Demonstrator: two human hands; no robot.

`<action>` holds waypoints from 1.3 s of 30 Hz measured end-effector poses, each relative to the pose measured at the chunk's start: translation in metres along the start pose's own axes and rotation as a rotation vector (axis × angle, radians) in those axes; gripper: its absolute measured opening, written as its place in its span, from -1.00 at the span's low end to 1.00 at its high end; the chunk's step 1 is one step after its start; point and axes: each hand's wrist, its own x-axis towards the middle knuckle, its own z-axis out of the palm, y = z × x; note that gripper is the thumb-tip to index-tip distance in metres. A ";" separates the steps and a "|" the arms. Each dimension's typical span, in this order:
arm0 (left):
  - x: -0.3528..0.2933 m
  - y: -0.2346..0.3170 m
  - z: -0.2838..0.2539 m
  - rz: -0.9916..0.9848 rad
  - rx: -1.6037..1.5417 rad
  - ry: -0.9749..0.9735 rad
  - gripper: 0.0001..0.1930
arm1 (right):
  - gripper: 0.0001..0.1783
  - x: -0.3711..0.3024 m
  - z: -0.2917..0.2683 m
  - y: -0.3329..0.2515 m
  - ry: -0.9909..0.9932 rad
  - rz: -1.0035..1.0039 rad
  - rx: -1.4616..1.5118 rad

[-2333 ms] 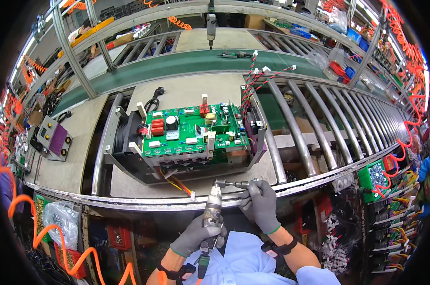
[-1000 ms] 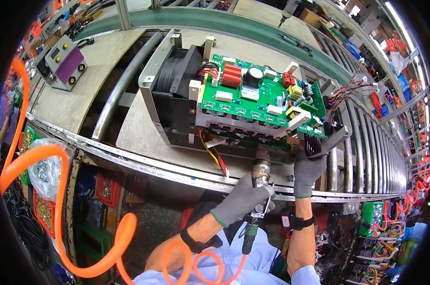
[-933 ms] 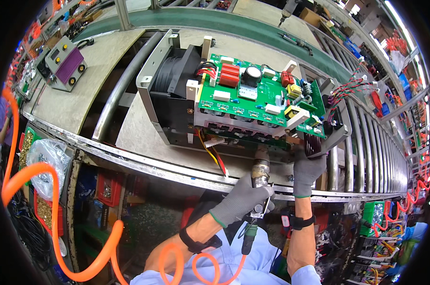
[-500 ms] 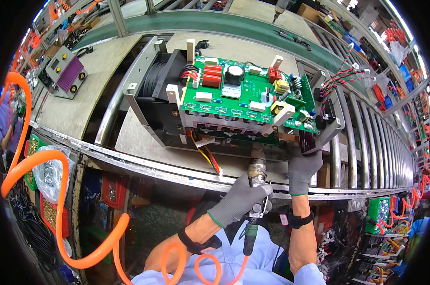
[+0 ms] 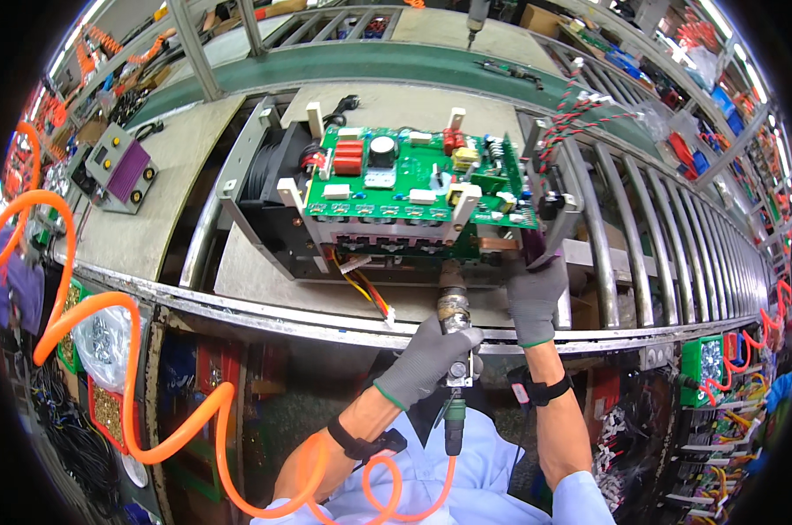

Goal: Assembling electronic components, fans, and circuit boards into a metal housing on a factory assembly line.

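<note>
An air screwdriver (image 5: pixel 453 306) is gripped in my gloved left hand (image 5: pixel 424 363), fingers wrapped round its body. Its nose points away from me into the lower front side of an open electrical unit (image 5: pixel 387 241); the tip itself is hidden there. A green circuit board (image 5: pixel 387 188) lies on top of this unit, carrying red, white and yellow parts. My gloved right hand (image 5: pixel 537 302) reaches to the unit's lower right corner, beside a copper-coloured bar (image 5: pixel 498 244) and the purple panel (image 5: pixel 540 249). Its fingertips are hidden and blurred.
Loose red, yellow and black wires (image 5: pixel 369 293) hang from the unit's front. An orange coiled hose (image 5: pixel 177 437) runs from the screwdriver across the left side. Rollers (image 5: pixel 645 236) extend right. A finished-looking unit with purple panel (image 5: pixel 116 171) stands left. Screw bins (image 5: pixel 107 407) sit below.
The whole view has shifted a little, so the unit sits further left. The screwdriver stays against the unit's front in my left hand; my right hand remains at the lower right corner.
</note>
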 end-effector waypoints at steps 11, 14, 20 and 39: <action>-0.040 0.019 -0.002 0.021 0.029 0.008 -0.73 | -0.60 -0.049 -0.071 -0.002 -0.518 -0.065 -0.518; -0.064 0.029 -0.017 -0.117 0.192 0.005 -0.69 | -0.71 -0.057 -0.069 -0.003 -0.511 -0.027 -0.330; -0.089 0.019 -0.022 -0.081 0.015 -0.015 -0.64 | -0.81 -0.065 -0.052 -0.029 -0.367 0.521 0.457; -0.069 0.016 -0.009 -0.123 0.063 -0.015 -0.66 | -0.67 -0.053 -0.039 -0.013 -0.255 0.455 0.285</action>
